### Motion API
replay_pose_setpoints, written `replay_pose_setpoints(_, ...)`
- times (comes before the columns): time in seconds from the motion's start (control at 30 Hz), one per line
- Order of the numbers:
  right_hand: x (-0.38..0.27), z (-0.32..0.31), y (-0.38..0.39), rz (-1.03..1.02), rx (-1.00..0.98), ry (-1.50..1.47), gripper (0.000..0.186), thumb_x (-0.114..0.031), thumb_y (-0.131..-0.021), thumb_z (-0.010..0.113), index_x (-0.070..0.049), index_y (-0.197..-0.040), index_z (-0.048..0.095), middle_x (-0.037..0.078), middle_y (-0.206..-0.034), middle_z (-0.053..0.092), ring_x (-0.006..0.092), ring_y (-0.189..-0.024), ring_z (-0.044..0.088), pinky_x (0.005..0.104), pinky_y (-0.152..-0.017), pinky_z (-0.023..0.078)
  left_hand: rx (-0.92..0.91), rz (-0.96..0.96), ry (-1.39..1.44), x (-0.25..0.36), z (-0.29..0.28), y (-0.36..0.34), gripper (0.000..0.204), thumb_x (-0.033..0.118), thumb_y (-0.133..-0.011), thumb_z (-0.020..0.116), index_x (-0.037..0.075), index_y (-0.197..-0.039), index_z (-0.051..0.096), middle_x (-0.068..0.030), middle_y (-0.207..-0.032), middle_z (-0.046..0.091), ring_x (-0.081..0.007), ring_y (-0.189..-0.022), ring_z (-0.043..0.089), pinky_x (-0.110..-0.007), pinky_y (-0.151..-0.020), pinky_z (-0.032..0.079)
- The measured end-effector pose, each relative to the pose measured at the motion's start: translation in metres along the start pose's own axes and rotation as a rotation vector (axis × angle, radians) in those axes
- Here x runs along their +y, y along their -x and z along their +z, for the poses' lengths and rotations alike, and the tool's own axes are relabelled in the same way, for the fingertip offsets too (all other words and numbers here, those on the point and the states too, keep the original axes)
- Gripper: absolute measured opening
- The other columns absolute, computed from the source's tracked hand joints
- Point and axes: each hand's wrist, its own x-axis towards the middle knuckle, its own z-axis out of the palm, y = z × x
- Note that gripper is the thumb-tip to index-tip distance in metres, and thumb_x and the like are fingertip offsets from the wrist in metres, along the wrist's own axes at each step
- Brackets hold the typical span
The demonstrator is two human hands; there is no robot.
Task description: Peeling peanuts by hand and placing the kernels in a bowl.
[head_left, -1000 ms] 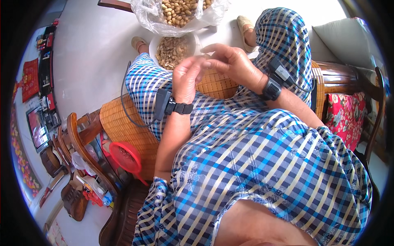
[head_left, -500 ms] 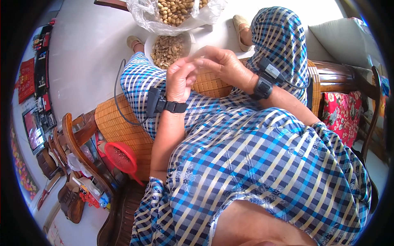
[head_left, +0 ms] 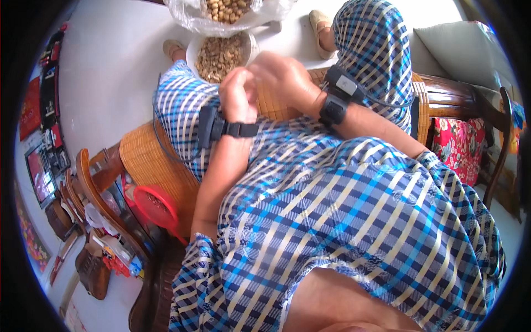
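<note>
We sit on a mat-covered wooden bench (head_left: 146,160), with pale floor (head_left: 110,83) ahead and leftward of our left hand (head_left: 238,93). Just beyond that hand stands a white bowl (head_left: 254,48) of shells (head_left: 218,58); further off, peanuts (head_left: 227,11) lie in a clear plastic bag (head_left: 188,15), cut off at the top. The left hand's fingers curl toward the blurred right hand (head_left: 285,77); we cannot tell what, if anything, either pinches.
</note>
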Motion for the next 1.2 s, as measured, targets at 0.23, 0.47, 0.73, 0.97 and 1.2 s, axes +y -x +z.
replay_pose_setpoints(0.23,0.019,0.020,0.008,0.061,-0.003,0.128,0.025,-0.030,-0.088,0.060,-0.008,-0.100,0.063,0.017,-0.080,0.063,0.0314,-0.075,0.062,0.0361,-0.070,0.050,0.017,-0.037,0.065,-0.022,-0.019,-0.012,0.007,0.008,-0.078,0.056,0.005,-0.073,0.060,-0.0009,-0.074,0.056,-0.0109,-0.068,0.053,-0.025,-0.060,0.043)
replay_pose_setpoints(0.47,0.022,0.004,0.003,0.139,-0.144,-0.092,0.032,-0.030,-0.091,0.060,-0.002,-0.108,0.061,0.007,-0.083,0.064,0.0118,-0.076,0.059,0.0271,-0.068,0.049,-0.032,-0.167,0.133,-0.009,-0.023,-0.004,0.012,0.016,-0.080,0.066,0.005,-0.085,0.066,0.0011,-0.078,0.059,-0.0071,-0.068,0.052,-0.021,-0.058,0.041)
replay_pose_setpoints(0.73,-0.022,-0.066,-0.018,0.123,-0.109,-0.138,0.031,-0.027,-0.095,0.055,-0.003,-0.115,0.057,0.002,-0.086,0.064,0.0061,-0.063,0.052,0.0209,-0.056,0.046,-0.052,-0.080,-0.070,0.003,-0.023,-0.002,0.012,0.014,-0.085,0.060,0.006,-0.089,0.067,0.0034,-0.069,0.054,-0.0041,-0.051,0.043,-0.018,-0.043,0.029)
replay_pose_setpoints(0.97,-0.071,-0.248,-0.066,-0.016,0.436,-0.230,0.031,-0.028,-0.096,0.053,-0.003,-0.114,0.057,0.003,-0.087,0.060,0.0066,-0.066,0.053,0.0205,-0.061,0.047,-0.186,0.152,-0.144,0.070,0.014,0.021,0.014,0.006,-0.090,0.055,-0.002,-0.098,0.062,0.0041,-0.063,0.044,-0.0015,-0.047,0.033,-0.017,-0.040,0.022)
replay_pose_setpoints(1.2,0.139,-0.323,-0.132,0.294,0.355,-0.232,0.035,-0.029,-0.092,0.059,-0.002,-0.114,0.057,0.005,-0.088,0.060,0.0106,-0.068,0.053,0.0246,-0.064,0.049,0.328,0.562,-0.490,0.121,-0.033,0.008,0.017,0.010,-0.091,0.056,-0.001,-0.103,0.063,0.0043,-0.075,0.053,0.0008,-0.056,0.034,-0.015,-0.046,0.024)
